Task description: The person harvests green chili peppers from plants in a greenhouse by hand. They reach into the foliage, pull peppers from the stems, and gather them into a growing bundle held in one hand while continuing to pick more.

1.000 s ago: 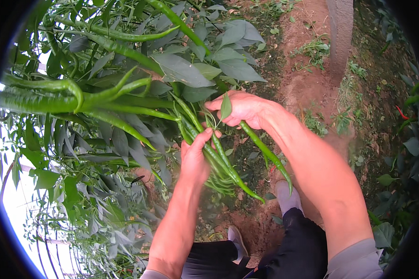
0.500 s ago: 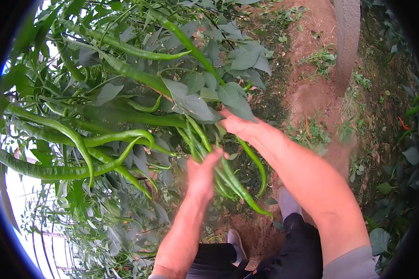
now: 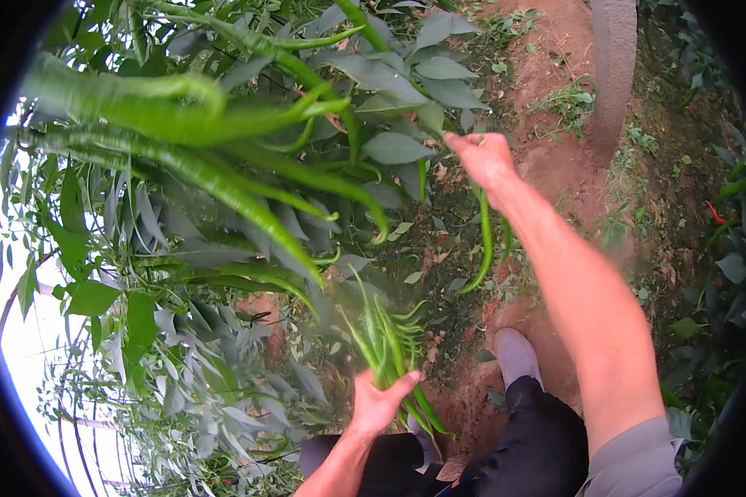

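Note:
My left hand (image 3: 380,401) is closed around a bunch of long green chili peppers (image 3: 383,338), low in front of my legs. Their thin stems stick up above the fist and a few tips show below it. Higher and to the right, my right hand (image 3: 487,162) is closed at the edge of the pepper plant, beside a leaf (image 3: 395,149). Long green peppers (image 3: 486,242) hang down from it, their upper ends hidden by the fingers. More large peppers (image 3: 215,186) hang on the plant to the left, some of them blurred.
A grey concrete post (image 3: 613,74) stands at the upper right beside a reddish dirt path (image 3: 555,108). Another row of plants (image 3: 729,265), with a red pepper (image 3: 714,213), lines the far right. My shoe (image 3: 519,356) rests on the soil below.
My left hand has drawn down and away from the plant with its bunch. My right hand has moved up and right with hanging peppers. Peppers on the plant have swung.

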The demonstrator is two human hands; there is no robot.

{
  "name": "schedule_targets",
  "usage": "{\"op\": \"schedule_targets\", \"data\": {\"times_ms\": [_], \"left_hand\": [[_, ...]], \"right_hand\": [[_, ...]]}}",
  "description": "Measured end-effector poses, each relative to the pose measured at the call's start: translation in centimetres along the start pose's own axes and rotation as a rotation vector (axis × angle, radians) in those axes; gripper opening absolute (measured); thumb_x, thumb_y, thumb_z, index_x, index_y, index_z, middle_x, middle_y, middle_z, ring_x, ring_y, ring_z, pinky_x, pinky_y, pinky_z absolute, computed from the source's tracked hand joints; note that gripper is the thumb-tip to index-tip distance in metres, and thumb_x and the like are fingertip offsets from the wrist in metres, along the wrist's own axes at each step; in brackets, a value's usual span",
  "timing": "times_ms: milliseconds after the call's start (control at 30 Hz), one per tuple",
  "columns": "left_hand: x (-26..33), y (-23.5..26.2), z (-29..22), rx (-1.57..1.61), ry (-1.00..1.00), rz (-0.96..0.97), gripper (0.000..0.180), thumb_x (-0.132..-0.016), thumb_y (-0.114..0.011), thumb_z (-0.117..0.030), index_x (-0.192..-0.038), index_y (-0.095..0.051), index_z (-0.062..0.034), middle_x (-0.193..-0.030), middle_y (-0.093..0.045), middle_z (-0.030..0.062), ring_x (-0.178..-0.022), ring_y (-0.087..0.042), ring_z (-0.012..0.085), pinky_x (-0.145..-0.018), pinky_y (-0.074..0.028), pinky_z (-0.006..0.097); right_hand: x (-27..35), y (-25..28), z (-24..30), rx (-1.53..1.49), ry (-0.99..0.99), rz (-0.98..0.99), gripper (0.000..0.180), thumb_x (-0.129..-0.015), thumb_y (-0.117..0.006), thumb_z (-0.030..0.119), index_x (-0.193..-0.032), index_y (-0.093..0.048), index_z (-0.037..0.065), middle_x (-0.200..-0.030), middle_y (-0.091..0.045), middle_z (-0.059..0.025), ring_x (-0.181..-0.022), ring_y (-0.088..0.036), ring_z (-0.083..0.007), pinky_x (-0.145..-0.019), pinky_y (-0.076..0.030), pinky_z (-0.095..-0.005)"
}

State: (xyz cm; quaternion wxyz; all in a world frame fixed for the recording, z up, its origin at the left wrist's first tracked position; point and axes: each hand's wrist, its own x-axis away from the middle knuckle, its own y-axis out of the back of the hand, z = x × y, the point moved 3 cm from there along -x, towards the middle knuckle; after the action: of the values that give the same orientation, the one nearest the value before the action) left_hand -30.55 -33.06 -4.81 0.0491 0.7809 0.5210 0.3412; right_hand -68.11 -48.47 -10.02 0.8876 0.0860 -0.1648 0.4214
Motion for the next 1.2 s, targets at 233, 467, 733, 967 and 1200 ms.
{"op": "schedule_targets", "data": {"times_ms": [233, 467, 733, 967, 1200], "left_hand": [[2.2, 0.1, 3.8, -0.074, 0.060, 0.039, 0.016, -0.092, -0.079, -0.012, -0.096, -0.071, 0.0006, -0.080, -0.069, -0.0003, -0.071, -0.063, 0.0082, -0.064, -0.053, 0.027], [3.1, -0.4, 5.9, -0.027, 0.094, 0.115, 0.019, -0.094, -0.079, -0.013, -0.103, -0.071, 0.0012, -0.085, -0.067, -0.0023, -0.077, -0.058, 0.0060, -0.068, -0.050, 0.026], [3.4, -0.8, 6.3, -0.058, 0.114, 0.132, 0.020, -0.093, -0.080, -0.015, -0.100, -0.070, 0.0007, -0.083, -0.064, -0.0041, -0.075, -0.055, 0.0053, -0.066, -0.049, 0.026], [4.1, -1.3, 6.7, -0.016, 0.152, 0.153, 0.019, -0.093, -0.080, -0.015, -0.099, -0.070, 0.0001, -0.082, -0.064, -0.0043, -0.074, -0.055, 0.0052, -0.065, -0.049, 0.026], [5.3, -1.2, 6.5, 0.004, 0.110, 0.145, 0.021, -0.093, -0.081, -0.013, -0.104, -0.071, 0.0013, -0.086, -0.066, -0.0045, -0.077, -0.057, 0.0048, -0.069, -0.050, 0.025]], "right_hand": [[-5.4, -0.1, 5.5, 0.491, 0.268, 0.013, 0.045, -0.090, -0.073, 0.036, -0.131, -0.072, 0.018, -0.124, -0.072, -0.0176, -0.115, -0.070, -0.0335, -0.099, -0.054, -0.0455], [-4.8, -1.0, 8.5, 0.477, 0.366, 0.231, 0.053, -0.092, -0.069, 0.022, -0.141, -0.060, 0.008, -0.108, -0.069, -0.0109, -0.098, -0.065, -0.0218, -0.087, -0.050, -0.0360], [-2.7, -0.8, 9.9, 0.009, 0.375, 0.411, 0.029, -0.092, -0.072, 0.027, -0.116, -0.073, 0.009, -0.098, -0.065, 0.0030, -0.086, -0.055, -0.0098, -0.076, -0.047, -0.0322], [-0.1, 1.3, 12.3, -0.033, 0.712, 0.474, 0.030, -0.095, -0.075, 0.029, -0.117, -0.077, 0.009, -0.099, -0.073, 0.0025, -0.082, -0.063, -0.0039, -0.073, -0.052, -0.0237], [3.5, 3.3, 15.2, 0.116, 0.798, 0.394, 0.018, -0.100, -0.064, 0.021, -0.102, -0.071, 0.005, -0.082, -0.066, 0.0069, -0.072, -0.055, -0.0010, -0.064, -0.045, -0.0225]]}}
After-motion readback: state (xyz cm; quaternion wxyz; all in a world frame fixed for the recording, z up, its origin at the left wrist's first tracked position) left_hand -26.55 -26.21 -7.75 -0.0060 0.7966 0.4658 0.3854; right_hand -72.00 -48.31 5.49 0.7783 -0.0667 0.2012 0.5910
